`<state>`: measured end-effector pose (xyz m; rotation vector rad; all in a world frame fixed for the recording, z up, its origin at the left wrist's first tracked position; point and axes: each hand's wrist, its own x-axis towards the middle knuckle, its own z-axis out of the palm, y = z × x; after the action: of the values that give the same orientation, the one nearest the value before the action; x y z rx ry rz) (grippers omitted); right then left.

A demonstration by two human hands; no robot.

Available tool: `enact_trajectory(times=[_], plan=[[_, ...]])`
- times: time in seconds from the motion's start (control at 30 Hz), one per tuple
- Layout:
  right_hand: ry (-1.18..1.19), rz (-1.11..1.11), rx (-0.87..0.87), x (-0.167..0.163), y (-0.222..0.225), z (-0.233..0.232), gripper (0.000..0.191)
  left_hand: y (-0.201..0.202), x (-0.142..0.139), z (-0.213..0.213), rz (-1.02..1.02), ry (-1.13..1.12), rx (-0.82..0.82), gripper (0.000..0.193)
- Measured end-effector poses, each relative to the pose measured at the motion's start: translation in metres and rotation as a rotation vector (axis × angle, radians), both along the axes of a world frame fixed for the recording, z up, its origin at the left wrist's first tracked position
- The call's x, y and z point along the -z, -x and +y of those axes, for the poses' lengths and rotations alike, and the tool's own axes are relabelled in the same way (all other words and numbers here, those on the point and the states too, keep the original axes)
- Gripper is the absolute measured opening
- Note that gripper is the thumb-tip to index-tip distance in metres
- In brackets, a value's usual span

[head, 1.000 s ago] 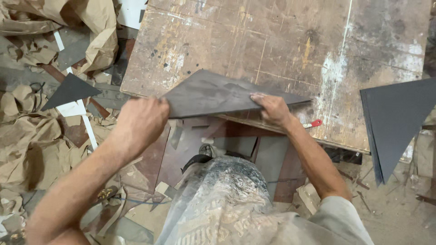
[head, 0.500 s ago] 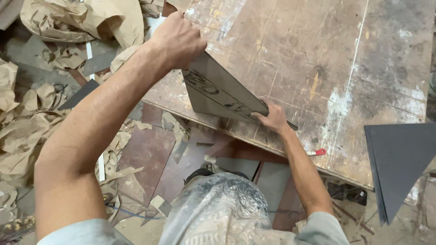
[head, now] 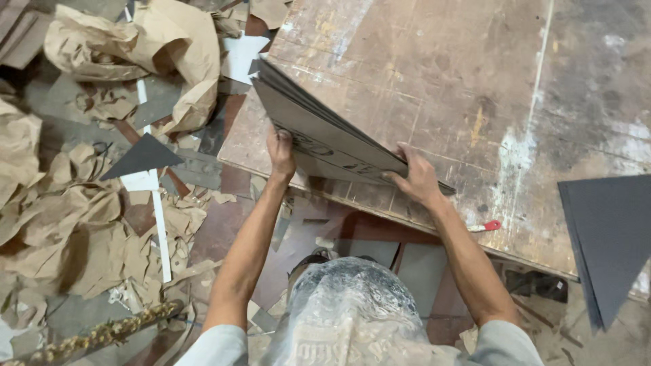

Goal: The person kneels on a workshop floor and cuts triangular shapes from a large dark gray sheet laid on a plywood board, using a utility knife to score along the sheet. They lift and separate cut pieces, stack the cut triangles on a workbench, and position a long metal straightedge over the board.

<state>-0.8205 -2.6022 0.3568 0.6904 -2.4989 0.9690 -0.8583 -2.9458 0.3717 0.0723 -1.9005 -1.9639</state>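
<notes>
Nearest the camera, below the bench (head: 434, 81), a plastic-wrapped bundle (head: 352, 312) fills the bottom middle of the view, just under the bench's near edge and between the person's two forearms. From either side of it the arms reach up toward that edge.

The left hand (head: 280, 150) grips the lower side of a stack of grey sheets (head: 325, 132) near the bench's near left corner, fingers curled round the stack's edge. The right hand (head: 415, 177) is closed on the same stack further right along the near edge, thumb on the face turned toward the camera and fingers spread over it. Both hands hold the stack, which stands tilted on its long edge on the bench top, its high corner toward the bench's left edge and its low tip pointing right along the near edge. Dark markings show on the stack's near face.

A small red-handled tool (head: 485, 226) lies on the bench's near edge, just right of the right wrist. A second pile of dark triangular sheets (head: 607, 234) overhangs the bench's near right corner.

Left of the bench, on the floor, lie crumpled brown paper (head: 81, 203), a single dark triangular sheet (head: 142, 156) and white strips (head: 161, 230). Further off, beyond the bench's left corner, more brown paper (head: 156, 47) is heaped. The bench top itself is worn, scratched wood with pale paint smears.
</notes>
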Motion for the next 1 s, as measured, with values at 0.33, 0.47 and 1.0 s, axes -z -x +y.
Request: enact_trajectory(times=[0.33,0.47,1.0], plan=[[0.062,0.133,0.055,0.014,0.007,-0.025,0.046,-0.021,-0.009,0.022,0.437,0.135,-0.102,0.055],[0.194,0.193,0.018,0.032,0.014,-0.015,0.024,-0.011,0.009,0.027,0.28,-0.041,-0.083,0.041],[0.183,0.287,0.317,0.008,-0.002,-0.057,0.05,0.005,0.019,0.038,0.337,-0.002,-0.178,0.041]])
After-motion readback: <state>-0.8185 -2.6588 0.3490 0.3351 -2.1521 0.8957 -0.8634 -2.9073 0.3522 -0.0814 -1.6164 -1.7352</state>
